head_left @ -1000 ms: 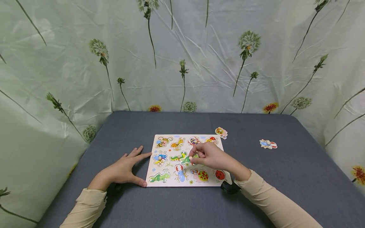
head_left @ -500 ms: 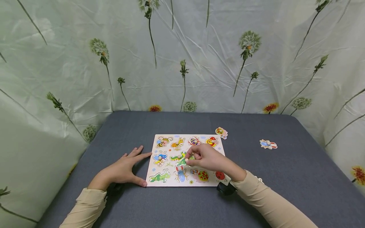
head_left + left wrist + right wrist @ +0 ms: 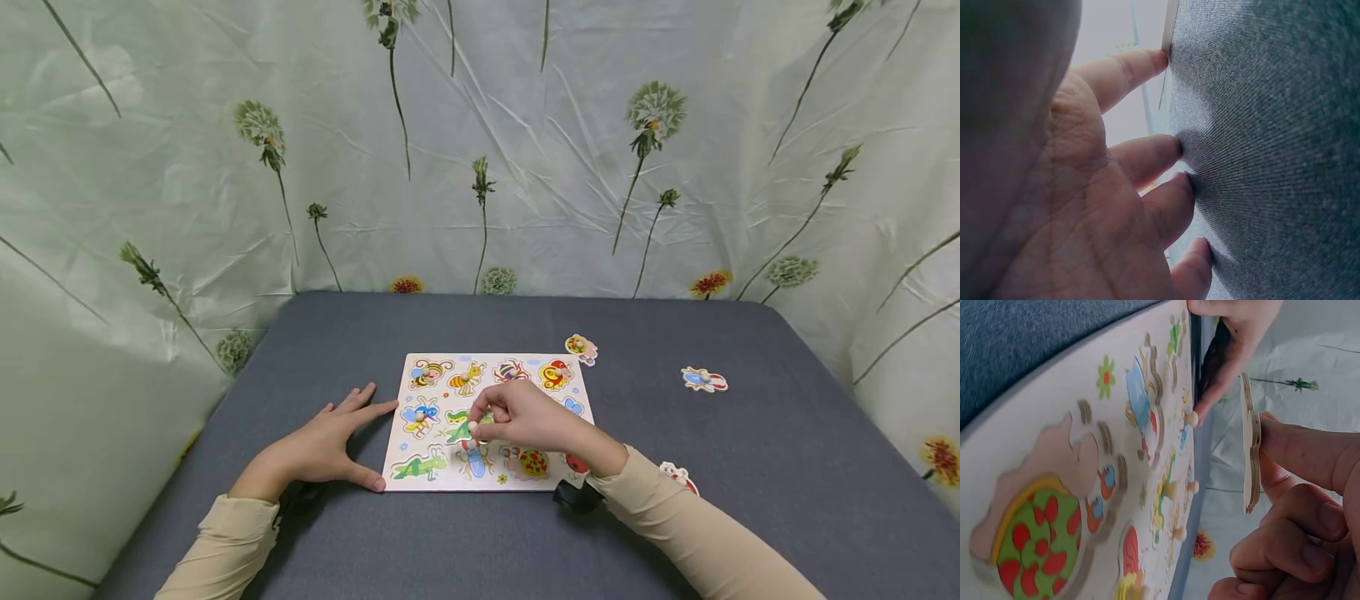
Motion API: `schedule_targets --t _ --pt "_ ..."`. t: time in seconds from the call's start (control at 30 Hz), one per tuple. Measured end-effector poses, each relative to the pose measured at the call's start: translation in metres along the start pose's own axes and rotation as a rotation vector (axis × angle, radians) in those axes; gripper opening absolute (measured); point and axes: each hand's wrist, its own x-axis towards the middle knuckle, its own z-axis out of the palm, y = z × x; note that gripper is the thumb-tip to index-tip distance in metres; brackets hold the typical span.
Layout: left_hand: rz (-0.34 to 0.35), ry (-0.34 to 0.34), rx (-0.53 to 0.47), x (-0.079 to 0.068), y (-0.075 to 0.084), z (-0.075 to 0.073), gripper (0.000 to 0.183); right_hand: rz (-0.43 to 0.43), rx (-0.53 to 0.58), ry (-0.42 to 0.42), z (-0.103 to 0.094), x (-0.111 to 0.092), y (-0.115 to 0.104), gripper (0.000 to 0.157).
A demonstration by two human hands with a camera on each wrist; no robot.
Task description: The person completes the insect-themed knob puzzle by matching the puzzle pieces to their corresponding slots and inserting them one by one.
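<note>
With thumb and index finger, my right hand [image 3: 525, 417] pinches the knob of a green grasshopper puzzle piece [image 3: 459, 432] above the wooden peg puzzle board [image 3: 442, 485]. In the right wrist view the piece [image 3: 1251, 450] shows edge-on, apart from the board. My left hand [image 3: 322, 446] lies spread at the board's left side, thumb and index finger touching its edge. The left wrist view shows fingertips [image 3: 1179, 145] on the cloth. Along the board's near row are a grasshopper recess [image 3: 420, 464], a beetle recess [image 3: 474, 461] and a snail recess [image 3: 534, 462].
A snail piece [image 3: 582, 349] lies at the board's far right corner. Farther right is a beetle piece [image 3: 703, 379]. A red-and-white piece [image 3: 678, 477] is partly hidden by the right sleeve. Several knobbed insect pieces sit in the board. Dark grey cloth [image 3: 480, 550] covers the table.
My right hand has moved left and slightly nearer with the grasshopper piece, uncovering the board's right part and the red-and-white piece by the sleeve. The left hand stays in place.
</note>
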Motion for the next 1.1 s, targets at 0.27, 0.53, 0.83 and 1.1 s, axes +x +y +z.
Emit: schedule_targets --t 0.27,0.53,0.83,1.1 --pt "-0.005 -0.003 0.001 -0.001 0.001 0.000 0.118 -0.003 -0.004 0.007 0.007 0.007 -0.003 0.006" --pt "-0.001 0.001 0.007 -0.001 0.002 0.000 0.117 0.001 -0.021 -0.014 0.015 0.017 -0.006 0.006" --pt "0.010 0.001 0.005 -0.002 0.003 -0.001 0.116 0.015 -0.054 -0.039 0.027 0.029 -0.012 0.005" --pt "0.034 0.012 0.011 -0.004 0.003 -0.002 0.115 0.040 -0.094 -0.052 0.040 0.035 -0.019 0.004"
